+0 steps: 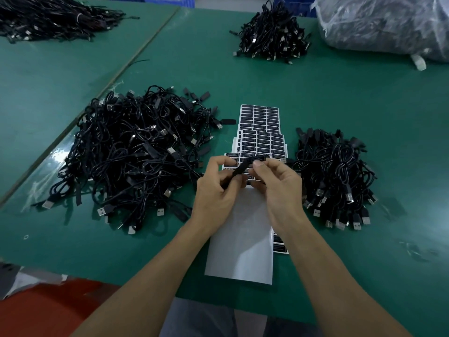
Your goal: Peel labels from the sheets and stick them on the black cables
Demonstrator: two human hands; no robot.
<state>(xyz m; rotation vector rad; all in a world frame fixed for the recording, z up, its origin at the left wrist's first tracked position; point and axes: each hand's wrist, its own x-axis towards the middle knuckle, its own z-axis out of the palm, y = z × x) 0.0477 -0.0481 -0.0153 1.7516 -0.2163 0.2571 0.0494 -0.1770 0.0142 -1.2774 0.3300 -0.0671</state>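
Both hands are up over the label sheets, mid-tabletop. Left hand (218, 190) grips the lower part of one thin black cable (243, 167), fingers curled round it. Right hand (277, 188) pinches the upper end btw thumb & forefinger. Cable is held off the green tabletop (364, 105), just above the white sheets of small black rectangular labels (260, 122). Can't tell whether a label is already under the right fingertips: too small, dark on dark.

Risks from here, as I judge:
- Label goes on crooked or creases if the cable twists in the grip.
- Adhesive catches a fingertip instead of the cable & lifts off.
- Label ends don't meet flush w/ a loose pinch.
- Blank white backing sheet (240, 251) lies under the wrists, so a forearm drag could shift the stack.
- Big tangled heap of black USB cables (136, 152) sits at left, smaller heap (335, 176) at right. A careless drop mixes labelled w/ unlabelled, prob. hard to sort after.
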